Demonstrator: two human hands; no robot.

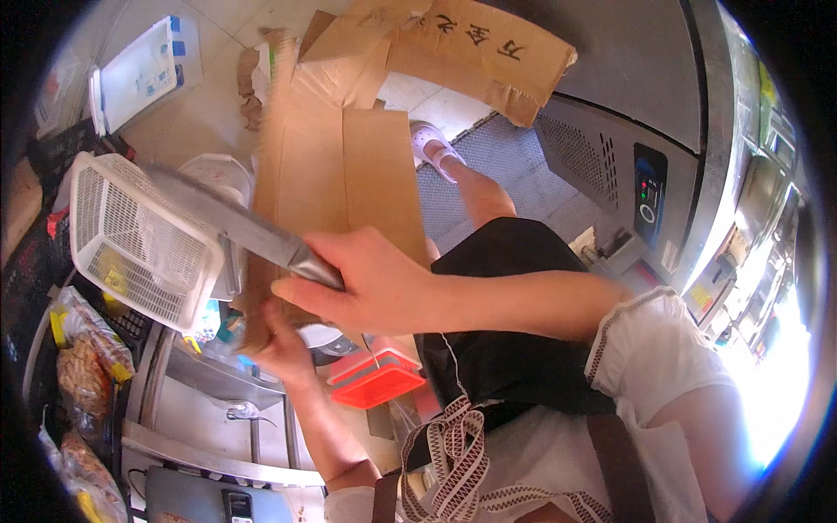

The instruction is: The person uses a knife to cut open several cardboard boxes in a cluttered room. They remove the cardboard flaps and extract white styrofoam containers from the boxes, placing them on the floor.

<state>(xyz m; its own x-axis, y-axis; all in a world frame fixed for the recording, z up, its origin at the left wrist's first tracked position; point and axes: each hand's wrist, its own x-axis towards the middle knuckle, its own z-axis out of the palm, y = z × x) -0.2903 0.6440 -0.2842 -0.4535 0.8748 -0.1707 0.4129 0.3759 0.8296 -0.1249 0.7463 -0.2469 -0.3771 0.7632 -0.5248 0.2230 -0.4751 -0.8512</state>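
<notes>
My right hand [373, 281] grips the metal handle of a large kitchen knife [252, 229]. The blade points up and left, passing in front of an opened cardboard box [379, 170]; whether its edge touches the cardboard cannot be told. Below it, my left hand [288, 350] holds the lower left edge of the box, its fingers partly hidden and blurred. Another flap of the box [458, 55], bearing writing, spreads out at the top. Just left of the box a white plastic mesh basket [147, 242] sits tilted, with the blade tip over its far rim.
A steel appliance with a control panel [650, 189] stands at right, beside a grey floor mat [444, 209]. Red plastic baskets [379, 386] sit below my hands. Bagged food [85, 372] lies at left, above a scale [209, 497]. A white container lid [140, 78] is at upper left.
</notes>
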